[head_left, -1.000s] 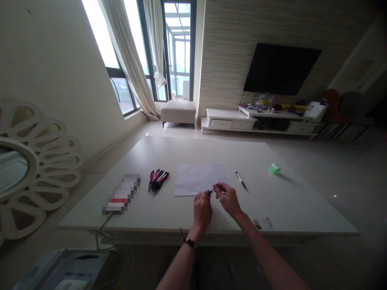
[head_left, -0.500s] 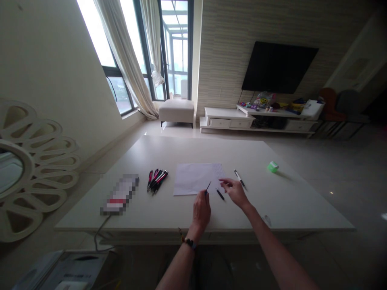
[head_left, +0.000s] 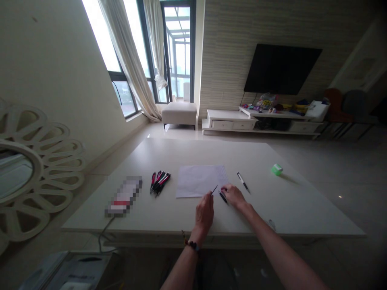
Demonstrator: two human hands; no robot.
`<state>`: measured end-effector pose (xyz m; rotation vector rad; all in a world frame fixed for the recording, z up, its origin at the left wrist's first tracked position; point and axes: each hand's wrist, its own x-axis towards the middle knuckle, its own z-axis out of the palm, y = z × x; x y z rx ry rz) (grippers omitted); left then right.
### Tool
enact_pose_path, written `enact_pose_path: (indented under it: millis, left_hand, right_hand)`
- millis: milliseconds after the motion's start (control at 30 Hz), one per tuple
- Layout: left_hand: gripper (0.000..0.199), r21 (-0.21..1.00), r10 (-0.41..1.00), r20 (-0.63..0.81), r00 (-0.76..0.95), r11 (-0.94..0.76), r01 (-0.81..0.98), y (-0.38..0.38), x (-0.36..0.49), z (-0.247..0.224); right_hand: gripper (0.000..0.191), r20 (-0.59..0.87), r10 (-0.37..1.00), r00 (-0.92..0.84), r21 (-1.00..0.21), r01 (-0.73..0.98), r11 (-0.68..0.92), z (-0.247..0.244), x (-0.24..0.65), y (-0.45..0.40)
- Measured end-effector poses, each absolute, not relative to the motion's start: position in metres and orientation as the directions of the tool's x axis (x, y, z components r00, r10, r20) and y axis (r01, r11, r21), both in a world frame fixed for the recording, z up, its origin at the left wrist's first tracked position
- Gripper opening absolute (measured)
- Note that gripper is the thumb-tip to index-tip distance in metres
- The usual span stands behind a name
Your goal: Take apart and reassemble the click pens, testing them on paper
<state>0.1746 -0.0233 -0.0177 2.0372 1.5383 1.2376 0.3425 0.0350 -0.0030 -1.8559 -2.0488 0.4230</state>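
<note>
My left hand (head_left: 204,214) is shut on a thin dark pen refill (head_left: 214,190), whose tip points up and to the right, just off the lower right corner of a white paper sheet (head_left: 201,181). A short black pen barrel (head_left: 223,197) lies on the white table (head_left: 281,205) to its right. My right hand (head_left: 233,196) sits against that barrel, its fingertips touching it. Whether those fingers grip it is hidden. A white-and-black pen (head_left: 243,182) lies just beyond my right hand.
A bunch of several pink-and-black pens (head_left: 160,183) lies left of the paper. Further left is a pixelated packet (head_left: 123,196). A small green object (head_left: 276,169) stands to the right. The table's front edge runs below my wrists, with a cable (head_left: 104,235) hanging at its left.
My hands were together over one pen and have come apart. The black barrel now lies on the table, the left hand keeps the refill, and the right hand has returned to the barrel.
</note>
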Motion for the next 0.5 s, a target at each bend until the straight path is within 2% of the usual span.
enact_pose_path:
  millis: [167, 367, 433, 500]
  left_hand:
    - [0.026, 0.681, 0.898, 0.433, 0.074, -0.38, 0.627, -0.025, 0.175, -0.013]
    - [0.024, 0.672, 0.898, 0.433, 0.084, -0.383, 0.634, -0.024, 0.174, -0.012]
    - [0.023, 0.665, 0.897, 0.434, 0.09, -0.386, 0.64, -0.024, 0.174, -0.014]
    - [0.023, 0.657, 0.895, 0.438, 0.089, -0.386, 0.648, -0.024, 0.174, -0.015]
  right_hand:
    - [0.014, 0.044, 0.999, 0.033, -0.51, 0.86, -0.006, -0.011, 0.338, 0.044]
    - [0.009, 0.097, 0.99, 0.105, -0.572, 0.819, -0.031, -0.011, 0.335, 0.048]
    - [0.008, 0.119, 0.979, 0.165, -0.697, 0.716, -0.036, -0.006, 0.337, 0.046]
    - [0.016, 0.131, 0.961, 0.242, -0.87, 0.493, -0.006, 0.001, 0.339, 0.041]
